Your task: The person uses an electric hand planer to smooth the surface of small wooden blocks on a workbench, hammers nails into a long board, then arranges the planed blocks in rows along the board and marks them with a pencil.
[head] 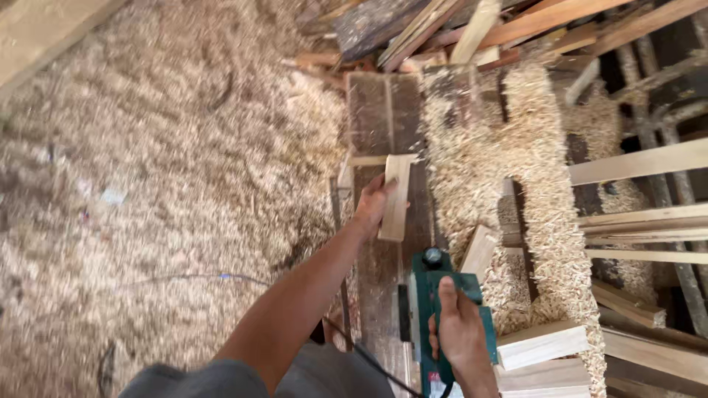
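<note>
A short pale wood block [394, 197] stands upright on the dark plank surface [383, 110], grasped at its left edge by the left hand [374, 203]. Nearer the body, the right hand [459, 332] is clenched around a green electric planer [435, 309]. Wood shavings [531, 169] cover the right side; sawdust floor [147, 184] lies left.

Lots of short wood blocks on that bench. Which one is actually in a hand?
The pale block gripped by the left hand, held above the dark bench. The other blocks lie among the shavings; the right hand holds the green power planer.
</note>
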